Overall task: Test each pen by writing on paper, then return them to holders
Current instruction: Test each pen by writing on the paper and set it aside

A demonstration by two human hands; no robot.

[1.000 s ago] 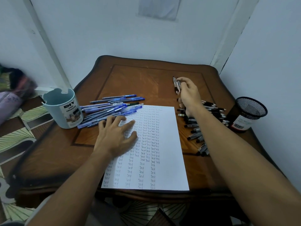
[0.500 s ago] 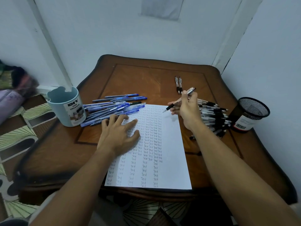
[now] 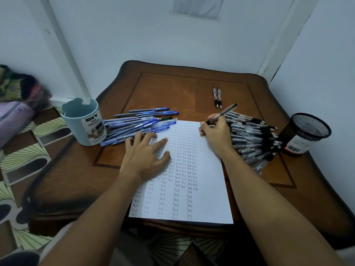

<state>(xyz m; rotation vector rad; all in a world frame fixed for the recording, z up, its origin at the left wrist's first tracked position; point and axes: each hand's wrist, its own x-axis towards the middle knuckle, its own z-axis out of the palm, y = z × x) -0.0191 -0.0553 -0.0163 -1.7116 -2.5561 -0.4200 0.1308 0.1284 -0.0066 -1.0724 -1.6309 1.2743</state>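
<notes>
Nearest, my left hand (image 3: pixel 146 156) lay flat, fingers spread, on the paper (image 3: pixel 203 189) filled with columns of "Test". Beyond it my right hand (image 3: pixel 216 134) held a clear black-tipped pen (image 3: pixel 223 112) in a closed grip at the sheet's top edge. Black pens (image 3: pixel 255 139) crowded beside it, blue pens (image 3: pixel 138 123) opposite, holders flanking the bench (image 3: pixel 172 89).

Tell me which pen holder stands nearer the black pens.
The black mesh holder, at the table's right edge beside the black pens; the blue cup stands left, by the blue pens.
</notes>
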